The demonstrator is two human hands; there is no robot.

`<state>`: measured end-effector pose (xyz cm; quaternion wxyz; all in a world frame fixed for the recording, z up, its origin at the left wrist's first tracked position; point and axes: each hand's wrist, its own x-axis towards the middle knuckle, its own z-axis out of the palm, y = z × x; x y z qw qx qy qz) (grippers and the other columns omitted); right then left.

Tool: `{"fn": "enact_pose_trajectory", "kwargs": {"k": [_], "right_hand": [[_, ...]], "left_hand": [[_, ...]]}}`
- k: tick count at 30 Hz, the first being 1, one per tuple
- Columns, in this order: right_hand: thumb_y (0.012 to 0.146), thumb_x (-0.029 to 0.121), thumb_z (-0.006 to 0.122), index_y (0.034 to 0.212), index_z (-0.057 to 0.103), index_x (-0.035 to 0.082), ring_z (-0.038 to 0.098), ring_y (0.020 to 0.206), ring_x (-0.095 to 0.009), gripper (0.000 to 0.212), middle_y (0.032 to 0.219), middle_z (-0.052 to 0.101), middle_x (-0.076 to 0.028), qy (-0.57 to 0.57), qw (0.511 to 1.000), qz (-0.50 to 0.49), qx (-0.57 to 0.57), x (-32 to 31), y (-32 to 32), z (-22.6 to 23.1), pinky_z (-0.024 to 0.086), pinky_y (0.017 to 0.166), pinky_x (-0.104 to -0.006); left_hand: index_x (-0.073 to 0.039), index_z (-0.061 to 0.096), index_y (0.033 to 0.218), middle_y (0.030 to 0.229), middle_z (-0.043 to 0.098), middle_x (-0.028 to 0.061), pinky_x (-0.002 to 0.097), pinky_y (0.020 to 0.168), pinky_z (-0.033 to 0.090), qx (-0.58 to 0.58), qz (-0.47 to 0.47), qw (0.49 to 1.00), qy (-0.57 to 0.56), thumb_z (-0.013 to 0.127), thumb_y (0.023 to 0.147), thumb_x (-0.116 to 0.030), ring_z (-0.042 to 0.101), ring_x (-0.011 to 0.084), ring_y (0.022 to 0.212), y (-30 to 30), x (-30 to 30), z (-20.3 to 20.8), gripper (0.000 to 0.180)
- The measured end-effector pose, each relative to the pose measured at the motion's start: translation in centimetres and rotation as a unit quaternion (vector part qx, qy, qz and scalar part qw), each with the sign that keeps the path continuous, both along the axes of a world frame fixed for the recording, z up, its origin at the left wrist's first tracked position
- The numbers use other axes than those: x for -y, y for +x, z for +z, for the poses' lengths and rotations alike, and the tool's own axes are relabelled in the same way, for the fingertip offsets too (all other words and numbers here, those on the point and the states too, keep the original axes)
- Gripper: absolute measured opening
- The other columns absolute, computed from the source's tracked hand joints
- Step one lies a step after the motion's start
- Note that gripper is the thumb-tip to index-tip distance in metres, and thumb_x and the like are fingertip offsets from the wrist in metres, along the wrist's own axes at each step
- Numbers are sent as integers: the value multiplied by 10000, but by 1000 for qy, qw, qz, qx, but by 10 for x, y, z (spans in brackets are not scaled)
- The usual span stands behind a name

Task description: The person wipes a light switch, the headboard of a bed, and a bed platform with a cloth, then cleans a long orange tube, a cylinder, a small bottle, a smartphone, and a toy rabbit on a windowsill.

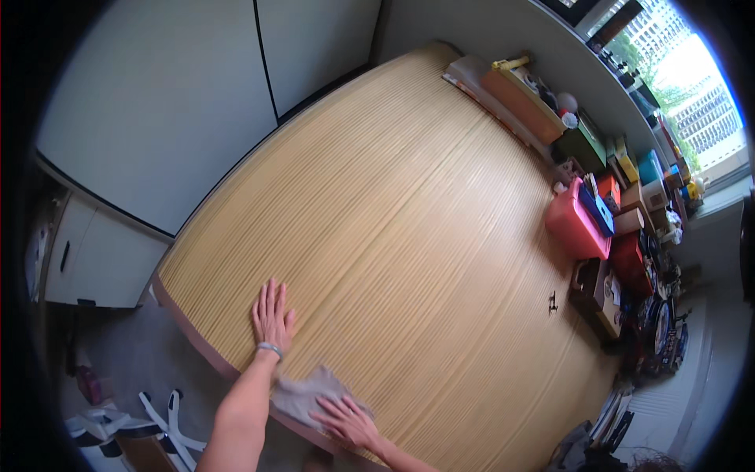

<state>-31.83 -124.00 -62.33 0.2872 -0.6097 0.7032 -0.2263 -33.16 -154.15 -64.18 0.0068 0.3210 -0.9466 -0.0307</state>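
My left hand (273, 318) lies flat on a bamboo-slat mat (377, 212), fingers stretched out, a bracelet on its wrist. Close to the mat's near edge, a grey cloth (303, 400) is spread out, its far corner blurred. On top of the cloth rests my right hand (348, 422), palm down with fingers spread, pressing rather than gripping it. The mat covers a large bed-like surface with a pinkish side edge (193, 333).
Along the right side stand a pink bin (578, 220), a brown case (595, 297) and several boxes below a window. A small dark object (553, 303) lies on the mat. White cabinets (157, 110) border the left; a white chair base (169, 425) stands at lower left.
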Motion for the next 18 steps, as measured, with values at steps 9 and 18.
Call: {"fn": "enact_pose_trajectory", "kwargs": {"k": [9,18], "right_hand": [[990,445,325,1502,240,226,145,1424,-376,563,1573,126,-147,224,678,-649,-261,-46,-297,-38,84,1146,-521],[909,345,525,1374,478,137,165,1437,-317,511,1550,205,-149,-49,952,-227,-198,280,-301,-25,148,1161,-485]], "left_hand": [[-141,199,1513,1579,149,110,462,1111,183,-3,16,998,58,492,903,-371,174,297,1437,7,14,-3,714],[-86,268,1481,1550,200,158,523,1084,180,1,2,998,62,495,872,-390,174,356,1423,4,9,-15,718]]}}
